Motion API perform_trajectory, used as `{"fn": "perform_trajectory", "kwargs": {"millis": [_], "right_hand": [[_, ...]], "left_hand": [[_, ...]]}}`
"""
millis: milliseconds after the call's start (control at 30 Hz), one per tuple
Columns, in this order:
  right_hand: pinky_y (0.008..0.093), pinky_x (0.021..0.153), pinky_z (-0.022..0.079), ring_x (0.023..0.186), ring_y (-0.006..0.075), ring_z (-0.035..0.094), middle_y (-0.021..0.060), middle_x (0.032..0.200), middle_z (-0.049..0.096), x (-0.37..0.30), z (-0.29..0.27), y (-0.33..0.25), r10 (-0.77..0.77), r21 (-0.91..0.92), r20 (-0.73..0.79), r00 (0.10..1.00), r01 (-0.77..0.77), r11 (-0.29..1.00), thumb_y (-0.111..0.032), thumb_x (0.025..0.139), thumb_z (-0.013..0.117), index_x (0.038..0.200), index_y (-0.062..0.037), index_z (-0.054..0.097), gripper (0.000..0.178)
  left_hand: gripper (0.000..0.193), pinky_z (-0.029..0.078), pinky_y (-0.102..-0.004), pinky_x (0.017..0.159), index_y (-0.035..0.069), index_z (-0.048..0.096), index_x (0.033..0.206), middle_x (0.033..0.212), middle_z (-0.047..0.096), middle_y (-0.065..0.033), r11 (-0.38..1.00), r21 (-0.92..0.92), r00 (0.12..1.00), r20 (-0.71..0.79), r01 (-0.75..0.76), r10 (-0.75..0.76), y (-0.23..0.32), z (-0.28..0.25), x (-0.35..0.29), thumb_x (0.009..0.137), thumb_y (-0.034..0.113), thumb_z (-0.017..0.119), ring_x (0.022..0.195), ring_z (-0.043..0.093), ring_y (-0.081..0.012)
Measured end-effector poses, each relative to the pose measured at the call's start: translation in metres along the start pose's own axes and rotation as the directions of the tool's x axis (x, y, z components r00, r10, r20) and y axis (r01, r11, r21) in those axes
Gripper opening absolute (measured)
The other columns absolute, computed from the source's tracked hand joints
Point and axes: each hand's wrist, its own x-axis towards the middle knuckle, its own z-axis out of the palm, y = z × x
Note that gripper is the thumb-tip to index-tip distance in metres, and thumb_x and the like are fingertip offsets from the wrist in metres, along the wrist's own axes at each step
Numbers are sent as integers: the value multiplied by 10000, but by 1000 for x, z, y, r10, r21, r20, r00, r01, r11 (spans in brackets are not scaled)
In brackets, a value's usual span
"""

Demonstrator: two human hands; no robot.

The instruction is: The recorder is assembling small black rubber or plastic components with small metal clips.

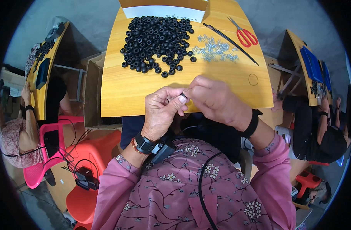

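Note:
My left hand [160,109] pinches a small black piece [184,96] between thumb and fingers, just over the table's near edge. Against that piece, the closed fingers of my right hand [217,100] meet my left fingertips; what they grip, if anything, is hidden. Beyond both hands lies a large heap of small round black pieces [154,42], each with a hole. To the heap's right, many tiny silvery metal parts [215,49] are spread out.
On the yellow wooden table [118,97] also lie red-handled scissors [245,35], a thin black rod [233,43] and a rubber band [253,79]. An open box [164,12] stands behind the heap. An orange chair [93,161] is at left. People sit at tables on both sides.

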Motion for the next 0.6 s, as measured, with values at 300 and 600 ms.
{"fn": "perform_trajectory", "kwargs": {"millis": [300,600], "right_hand": [[317,624,488,709,221,614,81,809,605,-4,3,17,78,177,32,996,-83,981,21,851,667,1015,-37,685,175],[360,608,486,690,270,600,102,776,577,-12,9,13,16,115,-102,995,-4,993,8,838,645,1115,-76,688,293]], "left_hand": [[99,555,-237,617,-14,602,1030,910,699,-98,994,88,998,-1,-63,63,-2,7,-1,954,34,642,722,665,-113],[82,521,-207,613,13,597,1029,871,665,-40,990,138,999,4,-32,32,1,6,-3,960,49,623,707,627,-72]]}}
